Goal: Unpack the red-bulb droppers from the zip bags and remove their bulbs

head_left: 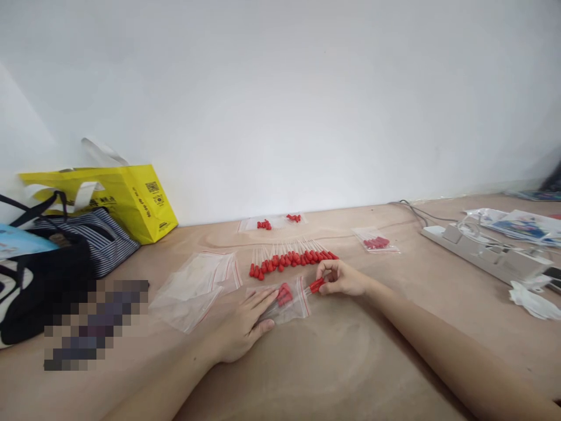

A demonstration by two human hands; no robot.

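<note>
My left hand [243, 326] lies flat, fingers stretched, pressing on a small clear zip bag [293, 310] that holds a few red-capped droppers. My right hand [339, 278] is pinched round red-capped droppers [316, 285] right at the mouth of that bag. Just beyond, a row of several red-capped droppers [291, 259] lies on the wooden table [342, 362].
A pile of clear zip bags [197, 286] lies left of the hands. Filled bags sit at the back [274, 223] and at the right [377, 241]. A yellow bag [131, 199] and striped bag [94, 237] stand left. A power strip [486, 254] lies right.
</note>
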